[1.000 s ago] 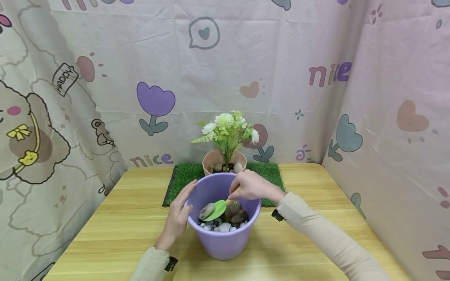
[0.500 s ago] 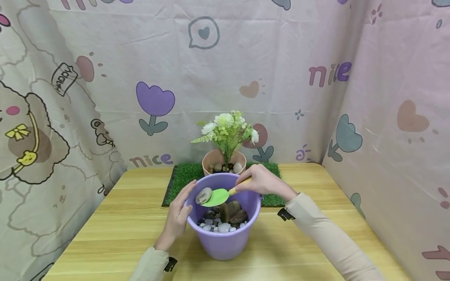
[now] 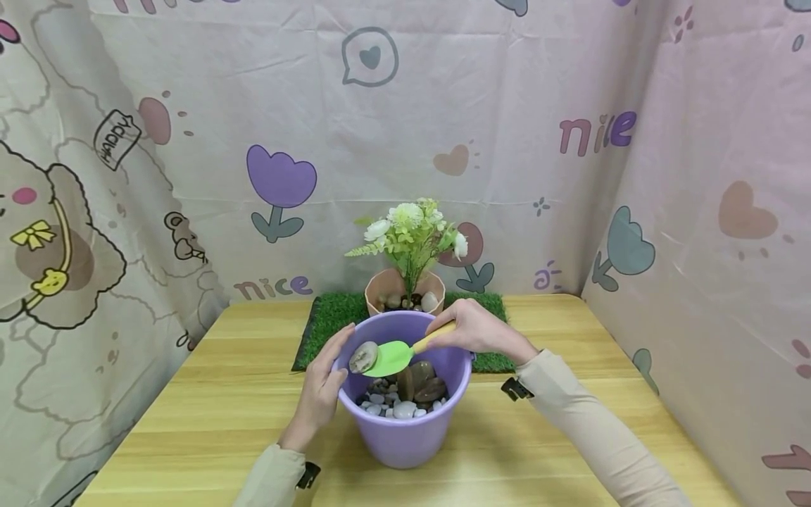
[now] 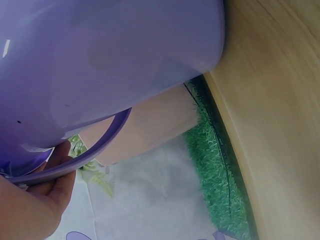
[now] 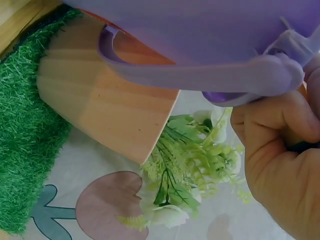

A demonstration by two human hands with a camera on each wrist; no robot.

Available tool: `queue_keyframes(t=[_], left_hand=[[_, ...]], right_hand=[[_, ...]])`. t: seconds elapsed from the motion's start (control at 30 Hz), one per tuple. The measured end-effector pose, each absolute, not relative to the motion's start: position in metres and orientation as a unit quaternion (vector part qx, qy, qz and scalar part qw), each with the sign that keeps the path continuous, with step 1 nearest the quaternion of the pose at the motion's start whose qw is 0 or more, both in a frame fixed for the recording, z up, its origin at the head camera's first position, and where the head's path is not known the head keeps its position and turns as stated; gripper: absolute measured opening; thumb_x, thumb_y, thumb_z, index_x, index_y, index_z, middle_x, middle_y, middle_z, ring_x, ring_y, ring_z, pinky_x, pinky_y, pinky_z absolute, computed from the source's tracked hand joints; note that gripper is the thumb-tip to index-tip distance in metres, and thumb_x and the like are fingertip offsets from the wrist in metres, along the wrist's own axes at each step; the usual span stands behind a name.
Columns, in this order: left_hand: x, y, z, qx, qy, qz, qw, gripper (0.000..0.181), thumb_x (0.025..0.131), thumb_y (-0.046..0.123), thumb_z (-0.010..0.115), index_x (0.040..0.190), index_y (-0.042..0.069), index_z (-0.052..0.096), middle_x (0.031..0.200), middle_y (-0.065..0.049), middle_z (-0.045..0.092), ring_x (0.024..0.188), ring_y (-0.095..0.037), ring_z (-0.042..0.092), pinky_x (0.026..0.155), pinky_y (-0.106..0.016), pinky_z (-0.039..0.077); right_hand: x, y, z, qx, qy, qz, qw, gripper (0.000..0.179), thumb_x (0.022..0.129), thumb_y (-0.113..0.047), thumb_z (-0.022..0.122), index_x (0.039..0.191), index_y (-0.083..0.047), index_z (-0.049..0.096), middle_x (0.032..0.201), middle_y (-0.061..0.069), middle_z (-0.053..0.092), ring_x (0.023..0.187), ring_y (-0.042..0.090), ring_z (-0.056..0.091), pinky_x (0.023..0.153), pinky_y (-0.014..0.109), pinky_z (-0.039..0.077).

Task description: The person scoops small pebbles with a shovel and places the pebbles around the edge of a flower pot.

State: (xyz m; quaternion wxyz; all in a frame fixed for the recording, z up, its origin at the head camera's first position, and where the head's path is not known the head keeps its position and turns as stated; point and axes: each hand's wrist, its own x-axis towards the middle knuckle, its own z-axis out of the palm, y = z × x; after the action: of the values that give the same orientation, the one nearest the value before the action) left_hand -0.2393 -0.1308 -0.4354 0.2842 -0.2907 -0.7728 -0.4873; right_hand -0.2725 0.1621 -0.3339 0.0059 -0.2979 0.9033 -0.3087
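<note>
My left hand (image 3: 319,391) holds the near left side of a purple bucket (image 3: 404,443) at the rim. In the left wrist view, its fingers are by the bucket's carrying handle (image 4: 97,150). My right hand (image 3: 475,327) grips the wooden handle of a small trowel with a green blade (image 3: 391,358), over the bucket's opening. A grey, rounded stone (image 3: 363,357) lies at the blade's tip, near the bucket's left inner wall. Below it, brown stones (image 3: 423,384) and several small grey and white pebbles (image 3: 386,403) lie in the bucket.
Behind the bucket, a peach flowerpot (image 3: 374,289) with white flowers (image 3: 408,229) and stones stands on a green turf mat (image 3: 329,324). The wooden table (image 3: 241,394) is enclosed by printed cloth (image 3: 393,141) at the back and sides.
My right hand has raised the trowel from among the stones, lifting the grey stone with it. Over the last half second they have barely moved. The left hand stays at the rim.
</note>
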Motion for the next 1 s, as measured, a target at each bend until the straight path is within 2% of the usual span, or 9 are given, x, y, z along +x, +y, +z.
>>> queue_keyframes(t=[0.3,0.63,0.7,0.8,0.87,0.93,1.0], left_hand=[[-0.238,-0.132,-0.436,-0.284,-0.775,-0.490,0.278,0.066,0.079,-0.005,0.042,0.145,0.004,0.047,0.148,-0.014,0.049,0.135,-0.033,0.046,0.111,-0.010,0.026],[-0.237,-0.132,-0.437,-0.271,-0.784,-0.493,0.264,0.067,0.081,-0.004,0.041,0.147,0.002,0.042,0.147,-0.017,0.048,0.135,-0.036,0.045,0.109,-0.009,0.028],[-0.236,-0.132,-0.437,-0.262,-0.789,-0.491,0.261,0.067,0.082,-0.003,0.042,0.149,0.002,0.040,0.148,-0.018,0.048,0.134,-0.036,0.046,0.106,-0.010,0.030],[-0.235,-0.132,-0.437,-0.249,-0.797,-0.487,0.256,0.067,0.083,-0.002,0.042,0.149,0.001,0.038,0.148,-0.019,0.047,0.132,-0.036,0.048,0.104,-0.019,0.037],[-0.235,-0.132,-0.437,-0.245,-0.799,-0.487,0.254,0.066,0.083,-0.001,0.042,0.149,0.002,0.039,0.147,-0.020,0.047,0.129,-0.037,0.051,0.103,-0.030,0.044],[-0.235,-0.132,-0.437,-0.242,-0.799,-0.491,0.248,0.066,0.083,0.000,0.042,0.148,0.002,0.040,0.147,-0.020,0.048,0.128,-0.036,0.053,0.101,-0.042,0.047],[-0.235,-0.132,-0.437,-0.240,-0.799,-0.496,0.242,0.065,0.082,0.001,0.042,0.148,0.001,0.041,0.146,-0.019,0.049,0.127,-0.035,0.054,0.099,-0.046,0.048]], right_hand=[[-0.272,0.162,-0.335,-0.282,0.901,-0.330,0.013,0.016,0.081,-0.032,0.078,0.094,-0.023,0.080,0.090,-0.005,0.071,0.073,0.008,0.064,0.061,0.025,0.055],[-0.273,0.169,-0.342,-0.269,0.889,-0.372,0.011,0.026,0.079,-0.039,0.079,0.098,-0.021,0.080,0.092,-0.006,0.074,0.070,0.010,0.067,0.060,0.028,0.056],[-0.272,0.171,-0.343,-0.253,0.884,-0.392,0.017,0.031,0.077,-0.044,0.080,0.098,-0.021,0.080,0.085,-0.007,0.073,0.063,0.009,0.065,0.056,0.027,0.055],[-0.272,0.176,-0.345,-0.228,0.877,-0.422,0.023,0.036,0.073,-0.049,0.081,0.099,-0.023,0.080,0.077,-0.007,0.072,0.052,0.009,0.058,0.050,0.025,0.051],[-0.272,0.180,-0.345,-0.212,0.872,-0.440,0.030,0.036,0.071,-0.050,0.082,0.097,-0.025,0.080,0.067,-0.002,0.069,0.046,0.010,0.049,0.045,0.024,0.045],[-0.272,0.184,-0.346,-0.206,0.867,-0.453,0.031,0.034,0.072,-0.049,0.082,0.097,-0.026,0.080,0.070,0.002,0.072,0.044,0.011,0.049,0.043,0.024,0.045],[-0.272,0.187,-0.347,-0.198,0.863,-0.464,0.034,0.030,0.073,-0.047,0.082,0.096,-0.027,0.079,0.065,0.005,0.070,0.043,0.012,0.046,0.042,0.025,0.044]])
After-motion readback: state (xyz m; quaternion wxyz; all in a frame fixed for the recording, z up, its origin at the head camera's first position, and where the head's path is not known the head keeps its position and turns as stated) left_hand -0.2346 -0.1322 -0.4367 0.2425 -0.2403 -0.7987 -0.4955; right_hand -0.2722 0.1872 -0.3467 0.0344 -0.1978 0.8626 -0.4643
